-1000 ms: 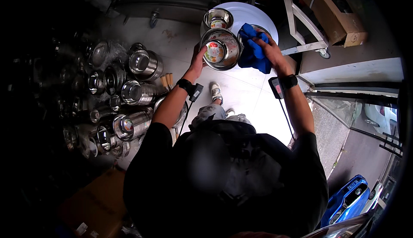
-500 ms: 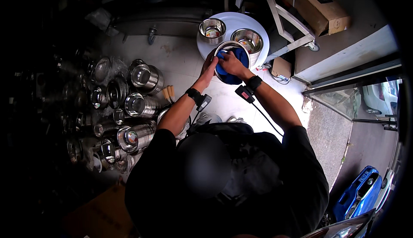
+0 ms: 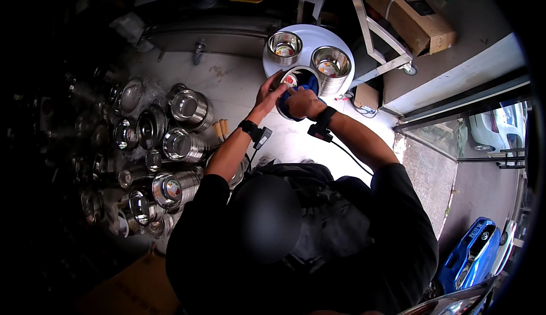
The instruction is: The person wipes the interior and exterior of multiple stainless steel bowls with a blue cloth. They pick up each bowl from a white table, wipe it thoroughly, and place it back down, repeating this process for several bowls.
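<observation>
My left hand is closed on the left side of a shiny metal bowl, which is tilted and held off the near edge of a white round stool-like top. A coloured sticker shows on the bowl's inner bottom. My right hand grips a bunched dark-blue cloth and presses it at the bowl's near right inner side. Its fingertips are partly hidden by the cloth. On the white top, a small steel bowl stands at the left and a stack of larger bowls at the right.
Many stacked steel bowls lie on the floor at my left, some in clear plastic, near wooden handles. A wheeled metal frame and a cardboard box stand at the far right. Outside, a blue car is parked.
The blue cloth and my right hand have shifted down toward the bowl's near side, uncovering the sticker inside. The bowl has turned a little in my left hand.
</observation>
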The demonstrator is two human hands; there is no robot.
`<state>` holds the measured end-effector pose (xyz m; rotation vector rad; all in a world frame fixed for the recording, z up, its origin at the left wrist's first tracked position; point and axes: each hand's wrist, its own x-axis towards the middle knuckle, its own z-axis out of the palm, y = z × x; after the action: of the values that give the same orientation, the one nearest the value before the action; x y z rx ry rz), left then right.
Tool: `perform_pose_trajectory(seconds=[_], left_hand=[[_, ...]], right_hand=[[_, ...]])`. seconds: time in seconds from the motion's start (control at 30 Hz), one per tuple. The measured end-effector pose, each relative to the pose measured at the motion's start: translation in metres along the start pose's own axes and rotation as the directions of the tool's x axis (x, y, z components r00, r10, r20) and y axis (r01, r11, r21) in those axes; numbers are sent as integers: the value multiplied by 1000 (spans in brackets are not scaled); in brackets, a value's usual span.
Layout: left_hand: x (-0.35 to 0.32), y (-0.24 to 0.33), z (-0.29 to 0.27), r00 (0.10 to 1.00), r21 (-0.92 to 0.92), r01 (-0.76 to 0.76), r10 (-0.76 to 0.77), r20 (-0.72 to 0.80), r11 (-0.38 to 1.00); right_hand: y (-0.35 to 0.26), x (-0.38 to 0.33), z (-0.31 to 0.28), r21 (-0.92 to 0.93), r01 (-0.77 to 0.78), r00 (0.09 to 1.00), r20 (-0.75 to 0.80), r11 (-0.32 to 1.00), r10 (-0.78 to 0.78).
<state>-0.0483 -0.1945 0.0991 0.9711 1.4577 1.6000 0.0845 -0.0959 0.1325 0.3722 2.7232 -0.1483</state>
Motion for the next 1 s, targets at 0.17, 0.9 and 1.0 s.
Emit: perform_pose_trajectory(seconds=[0.17, 0.9, 1.0], left_hand=[[0, 12, 2, 960, -144, 248, -263, -99, 958], [13, -2, 21, 975, -108, -39, 14, -223, 993], [11, -12, 17, 977, -38, 5, -13, -213, 999]], right_hand=[[-19, -17, -6, -529, -263, 965, -131, 806, 229], [19, 15, -16, -407, -72, 996, -78, 911, 44], [25, 14, -15, -148, -32, 999, 10, 988, 33]])
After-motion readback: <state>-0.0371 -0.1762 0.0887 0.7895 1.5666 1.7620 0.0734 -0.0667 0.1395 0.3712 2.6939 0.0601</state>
